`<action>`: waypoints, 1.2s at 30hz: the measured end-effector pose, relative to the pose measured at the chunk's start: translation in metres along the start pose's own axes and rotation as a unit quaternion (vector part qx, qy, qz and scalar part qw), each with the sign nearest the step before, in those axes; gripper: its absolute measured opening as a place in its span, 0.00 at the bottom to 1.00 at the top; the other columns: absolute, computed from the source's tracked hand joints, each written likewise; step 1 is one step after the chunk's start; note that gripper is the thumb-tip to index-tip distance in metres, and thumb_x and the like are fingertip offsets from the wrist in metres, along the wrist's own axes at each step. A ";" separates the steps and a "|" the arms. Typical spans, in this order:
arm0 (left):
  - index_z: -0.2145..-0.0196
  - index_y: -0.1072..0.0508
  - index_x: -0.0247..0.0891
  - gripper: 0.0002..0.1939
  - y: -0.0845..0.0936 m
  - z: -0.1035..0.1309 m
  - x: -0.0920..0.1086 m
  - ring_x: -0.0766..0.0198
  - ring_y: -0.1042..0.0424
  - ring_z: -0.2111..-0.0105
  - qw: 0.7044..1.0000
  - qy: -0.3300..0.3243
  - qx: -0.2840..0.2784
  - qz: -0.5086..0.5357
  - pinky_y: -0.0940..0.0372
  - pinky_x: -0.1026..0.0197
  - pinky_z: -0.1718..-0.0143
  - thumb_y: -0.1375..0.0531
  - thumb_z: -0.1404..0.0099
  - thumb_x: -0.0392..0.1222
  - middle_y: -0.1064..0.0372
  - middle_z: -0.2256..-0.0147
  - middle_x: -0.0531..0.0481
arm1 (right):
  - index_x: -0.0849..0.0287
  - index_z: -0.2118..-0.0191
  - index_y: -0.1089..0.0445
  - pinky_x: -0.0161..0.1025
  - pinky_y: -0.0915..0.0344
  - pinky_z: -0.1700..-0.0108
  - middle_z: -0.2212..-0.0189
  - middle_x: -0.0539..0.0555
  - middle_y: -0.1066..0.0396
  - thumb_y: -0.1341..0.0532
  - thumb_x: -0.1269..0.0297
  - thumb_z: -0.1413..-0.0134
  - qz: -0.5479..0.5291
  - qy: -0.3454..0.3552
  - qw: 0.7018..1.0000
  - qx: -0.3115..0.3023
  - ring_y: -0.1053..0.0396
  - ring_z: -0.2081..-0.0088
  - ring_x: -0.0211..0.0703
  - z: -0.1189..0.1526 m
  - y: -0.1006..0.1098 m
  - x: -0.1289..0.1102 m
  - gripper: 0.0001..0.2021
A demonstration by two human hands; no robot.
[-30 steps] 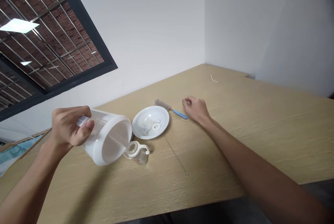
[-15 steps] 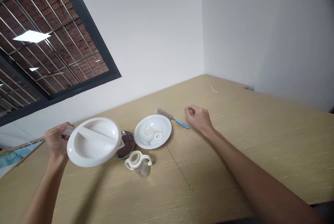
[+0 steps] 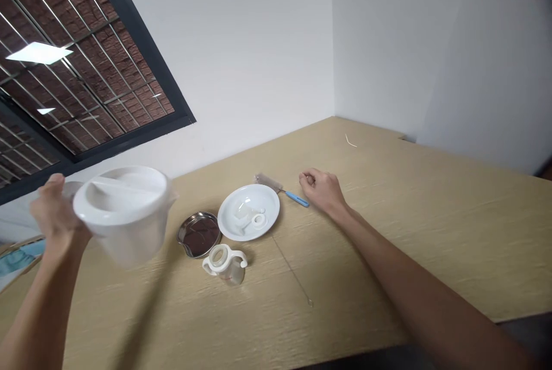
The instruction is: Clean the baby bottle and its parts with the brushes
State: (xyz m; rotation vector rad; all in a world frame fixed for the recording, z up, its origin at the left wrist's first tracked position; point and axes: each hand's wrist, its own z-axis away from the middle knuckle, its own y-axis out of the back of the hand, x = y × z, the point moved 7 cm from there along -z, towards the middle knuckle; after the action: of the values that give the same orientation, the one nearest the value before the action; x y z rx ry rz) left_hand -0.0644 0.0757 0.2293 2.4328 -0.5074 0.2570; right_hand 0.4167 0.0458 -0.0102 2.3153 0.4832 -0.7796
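Observation:
My left hand [image 3: 58, 209] grips the handle of a translucent plastic pitcher [image 3: 133, 238] with a white lid, held up at the left above the table. My right hand [image 3: 322, 189] rests on the table with its fingers curled closed, and I see nothing in it. Just left of it lies a bottle brush with a blue handle [image 3: 297, 199]. A white bowl [image 3: 224, 218] holds a white ring and other clear or white small parts. In front of the bowl stands an open baby bottle [image 3: 233, 273] with two white handles.
A round steel dish [image 3: 183, 238] with a dark reddish-brown inside sits left of the bowl. A thin wire brush [image 3: 293, 271] lies to the bottle's right. Further back is a small bent pale strip [image 3: 351, 141]. Walls and a barred window [image 3: 86, 71] border the table [image 3: 431, 232].
My left hand has carried the pitcher to the left and brought it more upright, so its side now shows. The steel dish is uncovered. My right hand stays about where it was.

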 end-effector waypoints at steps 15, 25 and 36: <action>0.83 0.41 0.41 0.19 -0.133 0.056 0.184 0.61 0.45 0.83 0.930 -0.315 -0.169 -0.089 0.54 0.58 0.77 0.51 0.41 0.55 0.46 0.86 0.51 | 0.58 0.70 0.28 0.37 0.47 0.69 0.81 0.51 0.31 0.46 0.62 0.42 0.020 -0.013 1.000 -0.004 0.37 0.77 0.40 -0.001 0.001 0.009 0.12; 0.78 0.27 0.36 0.25 -0.169 0.026 0.185 0.52 0.35 0.79 0.911 -0.309 -0.200 -0.189 0.53 0.57 0.76 0.52 0.38 0.55 0.32 0.81 0.39 | 0.58 0.70 0.27 0.37 0.46 0.68 0.80 0.52 0.29 0.46 0.63 0.42 0.015 -0.009 1.000 -0.017 0.37 0.77 0.41 0.001 0.000 0.003 0.12; 0.78 0.28 0.36 0.25 -0.157 0.061 0.223 0.58 0.42 0.81 0.908 -0.341 -0.205 -0.131 0.54 0.56 0.76 0.54 0.38 0.54 0.39 0.83 0.45 | 0.57 0.72 0.28 0.37 0.48 0.70 0.81 0.50 0.32 0.45 0.62 0.41 0.009 -0.016 0.999 -0.026 0.39 0.77 0.39 0.006 -0.005 0.002 0.12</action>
State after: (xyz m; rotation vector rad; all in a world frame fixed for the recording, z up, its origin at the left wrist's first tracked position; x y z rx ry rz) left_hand 0.2067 0.0859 0.1633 2.0830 -0.4561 -0.7698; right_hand 0.4132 0.0461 -0.0177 2.2520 0.4623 -0.7855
